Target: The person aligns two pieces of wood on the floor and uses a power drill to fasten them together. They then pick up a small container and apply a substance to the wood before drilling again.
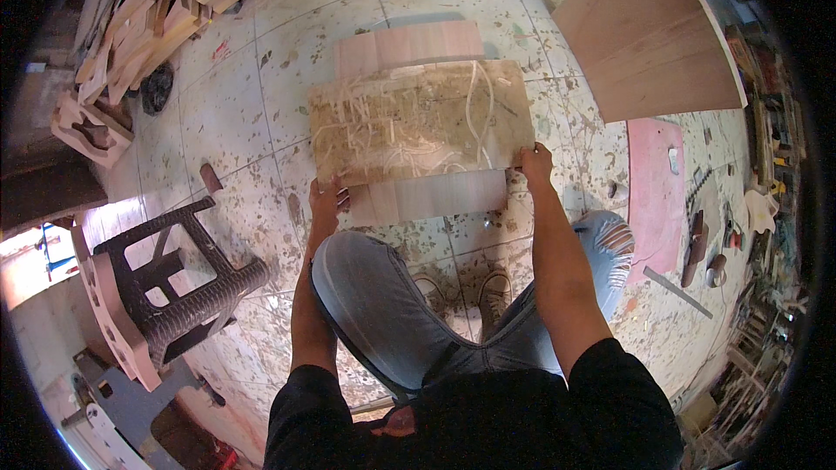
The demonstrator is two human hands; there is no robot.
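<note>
A worn, yellow-brown board [418, 113] with scratched and grooved lines lies across in front of my knees, slightly tilted to the view. My left hand [325, 202] grips its near left corner, the fingers curled at the underside. At the near right corner, my right hand [535, 161] is closed on the edge, thumb on top. Under the board, pale smooth wood [435, 196] shows on the near side, and more pale wood [409, 43] sticks out on the far side. Whether these are one piece is hidden.
A large wooden panel [649, 35] stands at the far right, beside a pink cloth [655, 191] and scattered tools. To my left is a black textured frame [187, 270]. Stacked timber [196, 0] fills the far left. The tiled floor [235, 122] is spotted with stains.
</note>
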